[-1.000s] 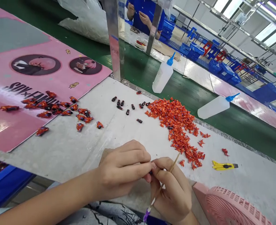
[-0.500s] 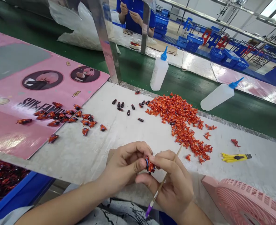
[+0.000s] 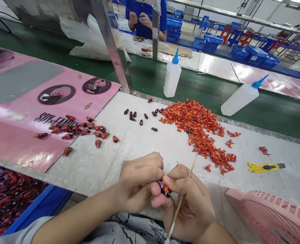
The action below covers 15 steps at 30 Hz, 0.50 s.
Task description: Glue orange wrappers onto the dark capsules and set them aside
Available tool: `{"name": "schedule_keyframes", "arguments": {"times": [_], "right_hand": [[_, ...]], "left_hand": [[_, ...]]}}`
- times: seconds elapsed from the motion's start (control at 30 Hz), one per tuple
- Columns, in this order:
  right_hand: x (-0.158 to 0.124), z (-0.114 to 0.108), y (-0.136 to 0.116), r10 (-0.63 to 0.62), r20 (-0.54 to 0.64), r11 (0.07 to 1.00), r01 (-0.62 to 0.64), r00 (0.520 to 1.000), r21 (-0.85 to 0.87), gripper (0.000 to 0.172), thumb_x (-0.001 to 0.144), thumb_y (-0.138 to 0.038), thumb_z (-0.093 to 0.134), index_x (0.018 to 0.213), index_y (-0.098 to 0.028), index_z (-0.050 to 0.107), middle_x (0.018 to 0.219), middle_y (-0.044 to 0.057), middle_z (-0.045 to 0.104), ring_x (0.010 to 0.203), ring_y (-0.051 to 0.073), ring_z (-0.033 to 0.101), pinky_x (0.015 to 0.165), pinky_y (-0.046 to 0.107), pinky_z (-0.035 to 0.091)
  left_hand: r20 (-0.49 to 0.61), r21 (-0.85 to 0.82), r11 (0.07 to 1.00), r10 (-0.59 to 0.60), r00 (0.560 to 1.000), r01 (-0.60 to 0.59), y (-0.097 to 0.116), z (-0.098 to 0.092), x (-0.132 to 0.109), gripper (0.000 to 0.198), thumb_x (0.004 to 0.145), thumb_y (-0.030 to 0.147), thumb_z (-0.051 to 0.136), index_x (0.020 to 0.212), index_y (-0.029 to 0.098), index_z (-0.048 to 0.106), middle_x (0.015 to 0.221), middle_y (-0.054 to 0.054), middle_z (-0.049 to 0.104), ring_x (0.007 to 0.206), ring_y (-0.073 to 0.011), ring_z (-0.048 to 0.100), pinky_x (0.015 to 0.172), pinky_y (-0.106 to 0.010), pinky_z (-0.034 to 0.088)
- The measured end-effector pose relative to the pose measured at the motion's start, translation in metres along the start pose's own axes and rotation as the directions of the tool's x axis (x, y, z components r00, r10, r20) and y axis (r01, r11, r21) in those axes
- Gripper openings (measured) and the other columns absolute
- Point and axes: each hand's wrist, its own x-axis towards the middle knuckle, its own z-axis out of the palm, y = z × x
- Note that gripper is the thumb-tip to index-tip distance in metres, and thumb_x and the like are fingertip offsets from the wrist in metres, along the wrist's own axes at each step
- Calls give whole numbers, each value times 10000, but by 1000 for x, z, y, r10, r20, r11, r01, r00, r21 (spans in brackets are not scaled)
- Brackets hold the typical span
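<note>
My left hand (image 3: 141,181) pinches a small orange, blue and black piece (image 3: 164,188) between thumb and fingers. On the other side of that piece, my right hand (image 3: 190,200) grips it with thumb and forefinger. A thin wooden brush (image 3: 180,204) also lies in my right hand, its pointed end up and its pale end down. Beyond my hands spreads a pile of small orange pieces (image 3: 195,122). Several small black pieces (image 3: 141,122) lie left of the pile. Orange-and-black pieces (image 3: 97,143) are scattered further left, partly on a pink printed sheet (image 3: 20,135).
Two white bottles (image 3: 172,79) with blue tips are on the green belt (image 3: 201,91), one tilted. A yellow cutter (image 3: 265,167) and a pink fan (image 3: 272,217) are at right. A blue bin (image 3: 48,203) stands lower left. Across the belt sits a person (image 3: 146,20).
The view has shifted slightly. The held piece has turned and sits lower between my fingertips, and my left fingers have curled in more. The brush has tilted more upright.
</note>
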Motion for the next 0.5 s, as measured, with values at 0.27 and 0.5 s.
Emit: {"name": "schedule_keyframes", "arguments": {"times": [0.27,0.5], "right_hand": [[8,-7,1,-9,103,997,1,995,77,216,953,-293,687,1136,-217,599,794,12,707,698,141,676,573,237,572],[9,-13,5,-7,34,999,8,999,-35,416,879,-471,732,1176,-221,582,821,16,678,747,158,669,605,256,570]], "left_hand": [[-32,-329,912,-270,962,245,4,6,-1,305,969,476,621,829,213,687,631,-2,562,588,-145,535,547,-258,446],[-2,-467,784,-464,886,409,11,11,3,280,890,464,745,808,196,757,710,-42,693,585,-128,589,574,-245,510]]}}
